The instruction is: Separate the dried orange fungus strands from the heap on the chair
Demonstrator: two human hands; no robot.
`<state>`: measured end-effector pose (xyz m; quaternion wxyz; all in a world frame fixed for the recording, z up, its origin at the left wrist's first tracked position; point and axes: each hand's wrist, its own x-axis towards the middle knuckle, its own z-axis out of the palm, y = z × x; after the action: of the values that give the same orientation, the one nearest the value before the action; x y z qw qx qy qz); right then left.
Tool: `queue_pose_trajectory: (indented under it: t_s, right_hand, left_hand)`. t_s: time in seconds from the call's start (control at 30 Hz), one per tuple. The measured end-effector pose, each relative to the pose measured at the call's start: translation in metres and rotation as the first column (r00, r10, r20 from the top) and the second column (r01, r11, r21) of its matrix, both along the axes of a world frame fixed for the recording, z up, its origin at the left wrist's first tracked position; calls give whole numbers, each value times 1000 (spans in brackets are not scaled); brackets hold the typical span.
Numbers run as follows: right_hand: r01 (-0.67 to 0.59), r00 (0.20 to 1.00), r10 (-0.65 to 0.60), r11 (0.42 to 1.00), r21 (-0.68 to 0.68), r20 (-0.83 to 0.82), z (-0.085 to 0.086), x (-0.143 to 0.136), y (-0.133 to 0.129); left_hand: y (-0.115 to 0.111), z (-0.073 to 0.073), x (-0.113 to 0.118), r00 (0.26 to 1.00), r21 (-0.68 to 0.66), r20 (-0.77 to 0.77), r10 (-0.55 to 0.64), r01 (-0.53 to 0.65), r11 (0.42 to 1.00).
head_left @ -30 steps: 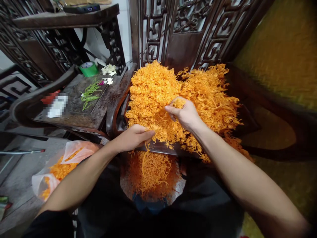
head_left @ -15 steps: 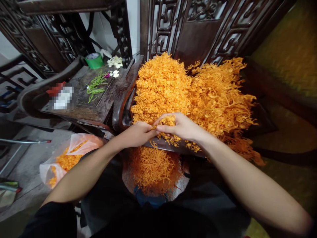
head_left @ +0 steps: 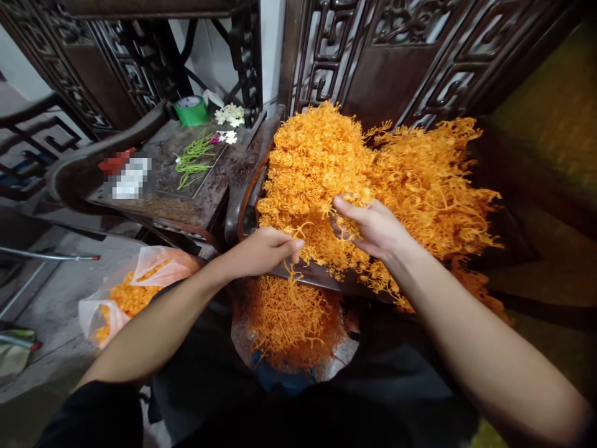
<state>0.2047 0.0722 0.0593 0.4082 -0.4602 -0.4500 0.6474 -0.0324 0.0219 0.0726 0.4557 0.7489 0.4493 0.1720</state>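
Note:
Heaped on a dark wooden chair is a large pile of orange branching sprigs (head_left: pixel 317 162). My left hand (head_left: pixel 268 250) is at the chair's front edge, thumb and forefinger pinched on a thin orange sprig (head_left: pixel 292 271) that sticks out above and below the fingers. Over the front of the pile, my right hand (head_left: pixel 373 225) is curled around a loose clump of orange sprigs (head_left: pixel 359 200), thumb on top. Its lower fingers are partly hidden by the strands. Between my knees, below the chair edge, sits a mass of thin orange stems (head_left: pixel 289 314) above something blue (head_left: pixel 282 373).
On a wooden side table (head_left: pixel 186 205) at left are a green tape roll (head_left: pixel 191 112), white flowers (head_left: pixel 229 115), green stems (head_left: pixel 193 160) and a red item (head_left: pixel 116 162). A plastic bag (head_left: pixel 163 264) with orange pieces is on the floor. Carved chair backs (head_left: pixel 396 74) rise behind.
My hands were together at the chair edge and have parted. The right has moved right and up over the pile with its clump; the left has barely moved. The view has shifted slightly.

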Motion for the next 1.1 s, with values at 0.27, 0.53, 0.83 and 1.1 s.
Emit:
queue_pose_trajectory:
  t_s: [0.27,0.53,0.83,1.1]
  right_hand:
    - [20,1000,-21,999,-40,-18,-7,-11,18]
    - [77,922,-213,919,386,324,-27,-22,40]
    - [-460,311,-550,626,629,775,-55,-48,72]
    - [-614,126,-549,612,499,827,-88,-66,74]
  left_hand:
    - [-3,-4,-10,997,0,-36,64,-64,998]
    - [-13,-5,-14,980,149,-188,64,-36,988]
    - [-23,-10,-16,919,340,-394,27,119,933]
    - [-34,-15,-16,905,439,-419,73,132,889]
